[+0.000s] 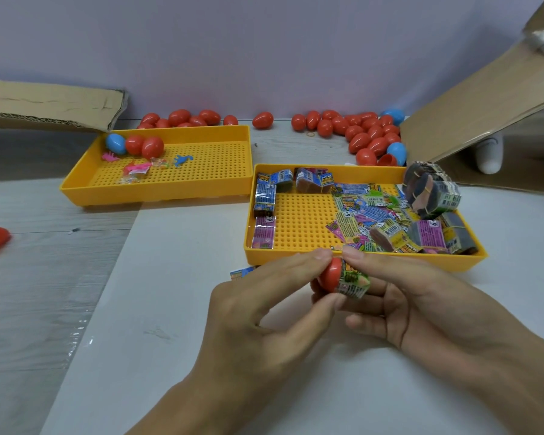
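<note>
Red egg (329, 276) is held over the bench (176, 309) between both hands. My left hand (264, 309) fingers pinch its bare end, and my right hand (409, 302) fingers grip the printed wrapper (354, 282) round it. Its long axis runs roughly 9 to 3 o'clock, bare end toward 9. The yellow tray (264, 259) rim sits close at 12 o'clock — open bench at 6 and 9.

You're at a small packing bench (170, 309), red plastic eggs (371, 133) heaped along your plain wall (264, 42), yellow sorting trays (157, 194) of printed wrappers (358, 215), open cardboard cartons (471, 114) beside you
</note>
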`<state>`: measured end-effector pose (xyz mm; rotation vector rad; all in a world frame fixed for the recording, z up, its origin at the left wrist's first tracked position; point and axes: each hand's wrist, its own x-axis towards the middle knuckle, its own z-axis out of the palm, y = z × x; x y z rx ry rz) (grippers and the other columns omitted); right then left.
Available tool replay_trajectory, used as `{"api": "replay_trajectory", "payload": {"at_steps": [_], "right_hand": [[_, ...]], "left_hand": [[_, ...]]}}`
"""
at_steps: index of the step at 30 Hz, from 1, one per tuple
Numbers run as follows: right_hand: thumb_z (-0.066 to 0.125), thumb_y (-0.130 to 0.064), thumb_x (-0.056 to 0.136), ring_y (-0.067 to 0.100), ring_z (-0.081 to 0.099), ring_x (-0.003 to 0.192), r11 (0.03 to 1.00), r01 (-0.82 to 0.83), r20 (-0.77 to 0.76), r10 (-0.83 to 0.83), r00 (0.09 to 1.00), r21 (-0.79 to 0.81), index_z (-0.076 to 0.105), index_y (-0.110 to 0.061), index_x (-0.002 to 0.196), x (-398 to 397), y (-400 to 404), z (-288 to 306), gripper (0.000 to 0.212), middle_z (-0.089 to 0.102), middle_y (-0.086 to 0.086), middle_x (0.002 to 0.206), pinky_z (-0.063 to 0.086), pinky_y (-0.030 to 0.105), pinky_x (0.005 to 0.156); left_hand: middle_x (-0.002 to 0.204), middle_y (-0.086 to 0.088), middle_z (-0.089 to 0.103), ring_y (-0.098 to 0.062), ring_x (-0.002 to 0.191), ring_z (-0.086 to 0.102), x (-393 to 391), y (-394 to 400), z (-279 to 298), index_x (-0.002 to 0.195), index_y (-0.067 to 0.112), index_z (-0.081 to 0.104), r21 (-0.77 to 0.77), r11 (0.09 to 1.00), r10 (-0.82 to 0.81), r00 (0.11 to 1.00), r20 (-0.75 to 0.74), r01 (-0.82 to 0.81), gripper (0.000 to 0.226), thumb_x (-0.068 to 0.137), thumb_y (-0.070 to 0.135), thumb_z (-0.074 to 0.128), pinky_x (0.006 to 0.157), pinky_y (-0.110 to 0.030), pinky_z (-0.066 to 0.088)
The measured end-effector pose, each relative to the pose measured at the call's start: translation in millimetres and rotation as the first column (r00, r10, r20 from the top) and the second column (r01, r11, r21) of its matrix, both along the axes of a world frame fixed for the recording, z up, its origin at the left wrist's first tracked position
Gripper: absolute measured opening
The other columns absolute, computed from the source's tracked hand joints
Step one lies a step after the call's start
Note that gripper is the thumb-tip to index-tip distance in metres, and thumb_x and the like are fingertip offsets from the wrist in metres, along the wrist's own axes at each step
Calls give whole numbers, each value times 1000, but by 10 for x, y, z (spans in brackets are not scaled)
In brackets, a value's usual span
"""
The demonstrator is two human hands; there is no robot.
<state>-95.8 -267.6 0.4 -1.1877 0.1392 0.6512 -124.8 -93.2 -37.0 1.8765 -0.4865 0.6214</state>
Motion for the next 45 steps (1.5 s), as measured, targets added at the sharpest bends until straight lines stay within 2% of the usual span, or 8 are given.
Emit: {"api": "replay_trajectory", "payload": {"at_steps": [13, 16, 20, 23, 26, 35, 42, 45], "right_hand": [[75, -35, 68, 20, 73, 70, 999, -1, 52, 3, 999, -33, 80, -9, 90, -4, 6, 31, 34, 74, 21, 98, 57, 26, 50], [82, -34, 70, 27, 75, 77, 995, -9, 192, 28, 981, -96, 79, -11, 91, -17, 4, 72, 31, 75, 19, 94, 56, 27, 49], [92, -21, 58, 25, 75, 74, 963, 159, 529, -21, 848, -217, 78, -20, 94, -50, 10, 65, 38, 77, 11, 84, 56, 25, 53], [86, -20, 67, 18, 74, 83, 907, 323, 779, 10, 626, -271, 76, -23, 97, -76, 2, 25, 32, 77, 0, 93, 58, 24, 67], [82, -15, 73, 18, 73, 88, 880, 379, 861, 63, 505, -287, 73, -26, 100, -94, -5, -8, 31, 74, -2, 99, 59, 25, 71], [77, -38, 71, 14, 68, 54, 916, 361, 761, -107, 640, -174, 78, -28, 85, -29, -3, 79, 17, 74, 2, 70, 50, 20, 44], [71, -51, 79, 6, 68, 88, 572, 784, 966, 56, 254, -239, 63, -47, 112, 159, -462, 631, 34, 71, -20, 97, 52, 16, 68], [67, -70, 66, -5, 61, 92, 454, 864, 947, -114, 301, -220, 56, -40, 124, 544, -1062, 1082, 66, 61, -30, 98, 54, 18, 77]], "left_hand": [[115, 9, 73, -6, 109, 69, 29, 33, -5, 118, 18, 70, -149, 985, -110, 987, -120, 91, 40, 79, 23, 76, 94, -22, 52], [113, 11, 74, -12, 107, 70, 47, 60, -32, 118, 26, 73, -266, 961, -121, 979, -165, 74, 40, 78, 23, 77, 95, -29, 54], [119, 9, 72, -17, 113, 68, 55, 68, -45, 125, 23, 67, -311, 944, -163, 973, -166, 105, 48, 79, 13, 76, 98, -34, 53], [122, 10, 71, -14, 116, 66, 56, 74, -46, 127, 27, 65, -319, 941, -174, 969, -174, 111, 52, 79, 11, 76, 99, -29, 51], [120, 10, 71, -14, 113, 68, 54, 76, -39, 126, 31, 66, -325, 940, -169, 969, -182, 103, 52, 79, 11, 76, 97, -28, 52], [116, 4, 73, -18, 103, 73, 51, 84, -1, 119, 28, 69, -355, 933, -157, 956, -247, 62, 40, 81, 16, 75, 90, -30, 57], [101, 9, 77, -13, 87, 76, 65, 67, -32, 106, 35, 74, -333, 943, -78, 963, -259, -13, 38, 73, 19, 81, 82, -23, 58], [90, 12, 78, -8, 77, 76, 70, 45, -25, 102, 32, 73, -230, 972, 0, 979, -202, -47, 38, 69, 13, 78, 78, -19, 57]]}}
